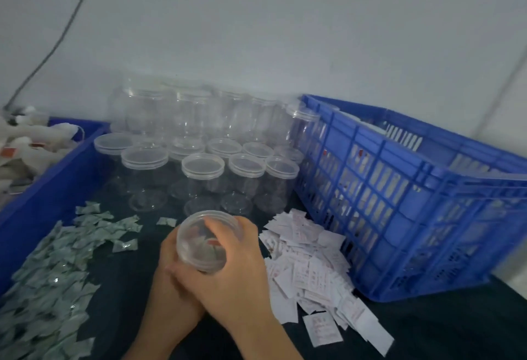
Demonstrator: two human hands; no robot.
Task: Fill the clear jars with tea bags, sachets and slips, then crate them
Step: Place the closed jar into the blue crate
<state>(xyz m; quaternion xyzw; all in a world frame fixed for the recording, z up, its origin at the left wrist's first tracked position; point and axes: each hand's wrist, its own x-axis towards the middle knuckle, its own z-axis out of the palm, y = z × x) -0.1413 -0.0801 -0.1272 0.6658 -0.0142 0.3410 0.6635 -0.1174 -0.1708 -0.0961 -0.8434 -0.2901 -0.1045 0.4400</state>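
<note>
Clear jar [199, 247], partly filled: left hand [168, 255] at its 9 o'clock, right hand [239, 268] at 3 o'clock, fingers [219, 227] curled round it.

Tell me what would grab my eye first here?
At the centre, the left hand and right hand hold a clear jar with a few things inside. Behind it stands a cluster of empty jars. A blue crate sits right, with green sachets heaped left and white slips right.
</note>
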